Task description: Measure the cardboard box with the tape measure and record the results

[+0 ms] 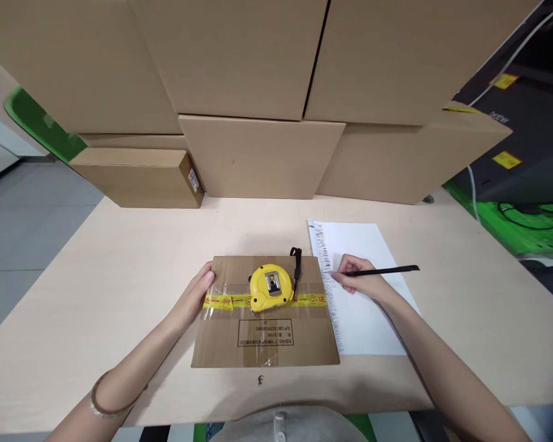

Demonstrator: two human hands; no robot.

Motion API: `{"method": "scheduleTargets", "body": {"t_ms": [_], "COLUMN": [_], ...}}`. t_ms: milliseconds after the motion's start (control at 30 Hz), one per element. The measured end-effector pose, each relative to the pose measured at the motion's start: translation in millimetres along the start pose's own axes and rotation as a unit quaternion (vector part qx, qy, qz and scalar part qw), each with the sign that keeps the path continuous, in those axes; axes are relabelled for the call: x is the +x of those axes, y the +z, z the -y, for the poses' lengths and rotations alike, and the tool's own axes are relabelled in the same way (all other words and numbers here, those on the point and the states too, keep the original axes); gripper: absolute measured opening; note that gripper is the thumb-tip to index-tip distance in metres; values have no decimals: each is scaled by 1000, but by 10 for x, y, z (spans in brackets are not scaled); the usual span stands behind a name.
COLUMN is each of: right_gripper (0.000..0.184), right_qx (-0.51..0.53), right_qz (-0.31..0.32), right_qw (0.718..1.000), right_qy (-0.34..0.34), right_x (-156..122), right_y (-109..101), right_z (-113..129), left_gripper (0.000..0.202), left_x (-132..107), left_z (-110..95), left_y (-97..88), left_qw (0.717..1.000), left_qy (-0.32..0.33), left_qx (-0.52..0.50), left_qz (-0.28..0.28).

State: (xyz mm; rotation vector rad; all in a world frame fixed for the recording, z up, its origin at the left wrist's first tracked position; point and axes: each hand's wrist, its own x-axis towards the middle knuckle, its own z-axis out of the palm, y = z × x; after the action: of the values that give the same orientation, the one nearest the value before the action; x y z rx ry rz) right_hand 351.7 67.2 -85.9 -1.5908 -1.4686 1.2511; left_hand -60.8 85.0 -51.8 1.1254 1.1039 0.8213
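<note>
A small cardboard box (267, 341) sealed with yellow tape lies on the table in front of me. On top of it rests a yellow tape measure (270, 287) with a black wrist strap. My left hand (197, 296) presses flat against the box's left edge, fingers apart. My right hand (357, 276) grips a black pen (387, 271), its tip on the printed left margin of a white paper sheet (364, 319) lying beside the box's right edge.
Large cardboard boxes (258, 153) are stacked along the back of the light wooden table (96, 276), with a smaller flat one (142, 178) at the left. A dark and green printed box (520, 159) stands at the right.
</note>
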Motion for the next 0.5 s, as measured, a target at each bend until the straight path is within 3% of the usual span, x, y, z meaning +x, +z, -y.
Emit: {"method": "scheduleTargets", "body": {"t_ms": [500], "right_gripper": [36], "right_qx": [-3], "right_qz": [-1], "right_qw": [1000], "right_qy": [3], "right_x": [21], "right_y": [6], "right_z": [-81], "left_gripper": [62], "left_x": [9], "left_z": [18], "left_y": [-24], "left_qw": [1000], "left_qy": [17], "left_qx": [21], "left_qz": [9]}}
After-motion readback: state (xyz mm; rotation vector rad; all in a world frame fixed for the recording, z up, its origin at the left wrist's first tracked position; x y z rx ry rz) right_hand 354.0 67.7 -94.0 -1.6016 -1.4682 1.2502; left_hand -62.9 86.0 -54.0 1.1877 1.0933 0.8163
